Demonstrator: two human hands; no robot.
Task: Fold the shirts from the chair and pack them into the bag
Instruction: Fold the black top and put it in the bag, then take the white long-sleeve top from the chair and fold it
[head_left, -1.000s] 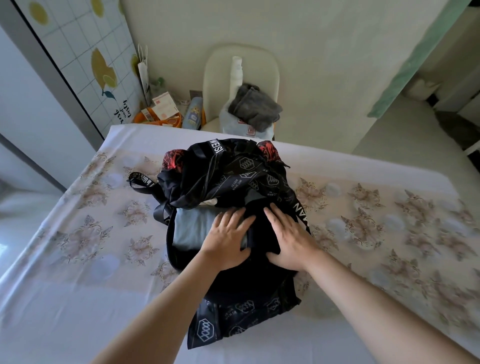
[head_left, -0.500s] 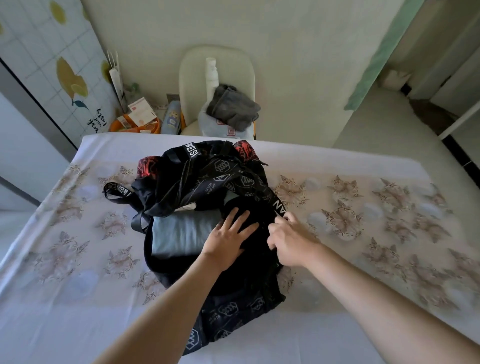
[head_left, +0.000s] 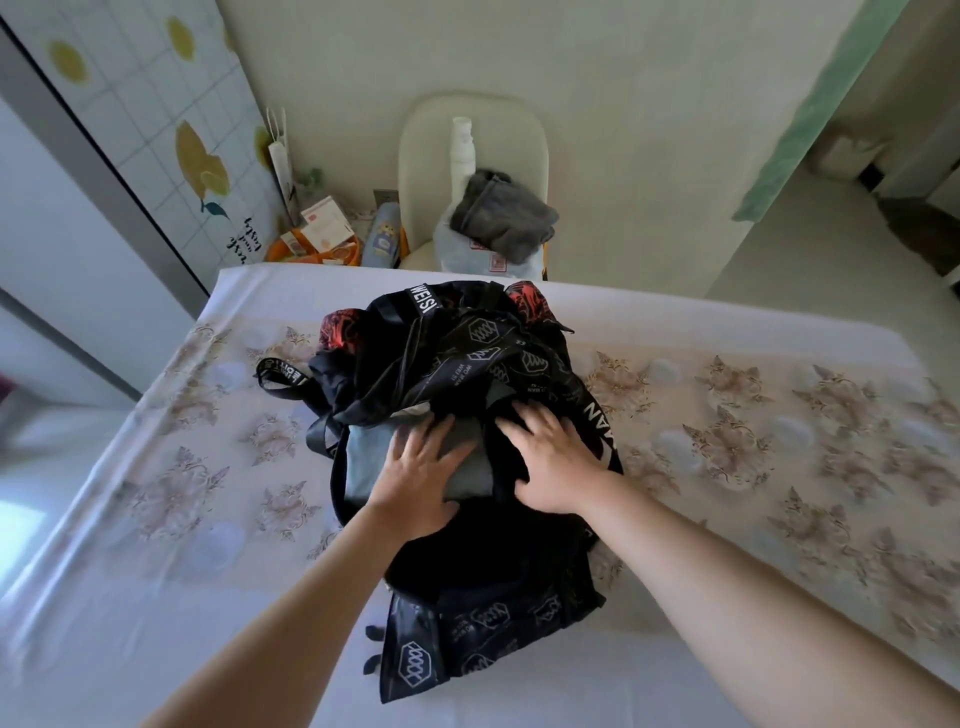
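Shirt pressed down in the bag

Lies folded, pale blue-grey, in the open mouth of the black printed bag, itself flat on the flowered cloth. Pinned under the left hand, palm down, fingers straight and spread, clasping nothing; probably done to flatten the fold and seat it low. Flanked by the right hand, likewise released and splayed, bearing on black fabric just beside the shirt, seemingly to keep the opening wide and stop the bag sliding. Black fabric under that hand: bag wall or another shirt, impossible to tell. Crossed on the far side of the mouth by loose straps, clear of both hands. Beyond the cloth's far edge, against the wall: 1 cream chair, carrying a grey garment on top of a pale garment, so apparently at least 2 pieces waiting to be folded and packed.
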